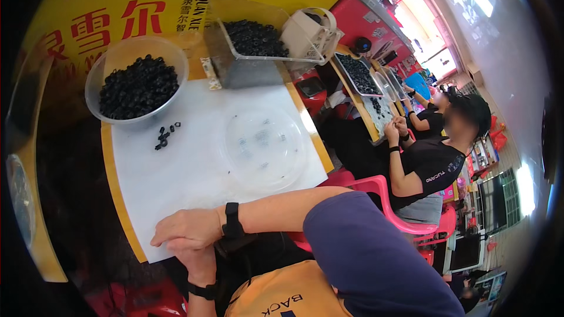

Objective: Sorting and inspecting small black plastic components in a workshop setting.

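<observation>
My right hand (191, 227) lies over my left hand (195, 259) at the near left edge of a white work surface (158, 179). The right fingers are closed together against the left hand; whatever they may hold is hidden. My left fingers are covered by the right hand. Ahead of them lies a small group of black ring-like parts (164, 137). A clear round tub (183, 70) behind it is heaped with such black parts (138, 88). To the right, a shallow clear round tray or lid (296, 161) lies on the white surface, with a few specks around it.
A clear rectangular bin (244, 73) of black parts stands at the back, with a white container (302, 32) in it. A small packet (210, 74) lies beside it. On the right, a person (435, 161) in a pink chair (382, 191) works at another table holding black parts (358, 73).
</observation>
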Available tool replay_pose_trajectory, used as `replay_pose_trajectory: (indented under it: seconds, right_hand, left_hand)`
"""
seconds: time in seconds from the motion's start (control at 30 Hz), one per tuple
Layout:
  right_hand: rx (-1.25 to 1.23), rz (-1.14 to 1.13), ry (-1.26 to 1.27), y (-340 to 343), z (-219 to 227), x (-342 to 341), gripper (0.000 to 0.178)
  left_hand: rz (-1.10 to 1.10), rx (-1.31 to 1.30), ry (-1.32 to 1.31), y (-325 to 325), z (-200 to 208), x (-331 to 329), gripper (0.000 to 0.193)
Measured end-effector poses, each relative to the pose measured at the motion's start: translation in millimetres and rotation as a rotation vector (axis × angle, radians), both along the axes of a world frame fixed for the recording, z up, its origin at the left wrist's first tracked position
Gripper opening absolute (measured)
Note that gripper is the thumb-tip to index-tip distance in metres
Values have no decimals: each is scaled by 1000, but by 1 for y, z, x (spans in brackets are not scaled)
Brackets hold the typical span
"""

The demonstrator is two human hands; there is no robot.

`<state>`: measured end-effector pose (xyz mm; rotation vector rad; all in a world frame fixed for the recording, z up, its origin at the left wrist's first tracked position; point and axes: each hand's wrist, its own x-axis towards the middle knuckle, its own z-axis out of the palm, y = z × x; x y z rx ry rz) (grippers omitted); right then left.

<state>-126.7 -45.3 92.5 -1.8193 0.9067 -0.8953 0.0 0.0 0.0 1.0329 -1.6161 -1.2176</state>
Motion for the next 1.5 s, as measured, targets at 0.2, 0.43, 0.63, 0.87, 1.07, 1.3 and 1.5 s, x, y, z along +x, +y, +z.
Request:
replay_pose_trajectory:
  seconds: [0.2,0.43,0.63,0.87,1.07,1.3,1.5]
  right_hand:
    - [-41,-29,38,-12,-6,2,33]
    - [83,-552,-789,-35,29,-38,64]
    - [-60,-600,149,8,105,-62,36]
    - [-158,-338,351,70,63,-27,39]
    - [-61,-301,409,79,72,-26,25]
    - [-313,-900,428,-13,211,-172,32]
    - [-460,-1053,795,-55,168,-185,56]
  left_hand:
    - [14,-324,-203,-20,38,-1,25]
    - [-98,-120,-200,-24,76,3,15]
    - [-126,426,278,-32,91,13,15]
    - [-210,742,435,-24,105,34,21]
    - [-358,956,594,-17,86,36,21]
    - [-520,912,593,-26,76,41,31]
    - [-528,910,615,-26,67,41,31]
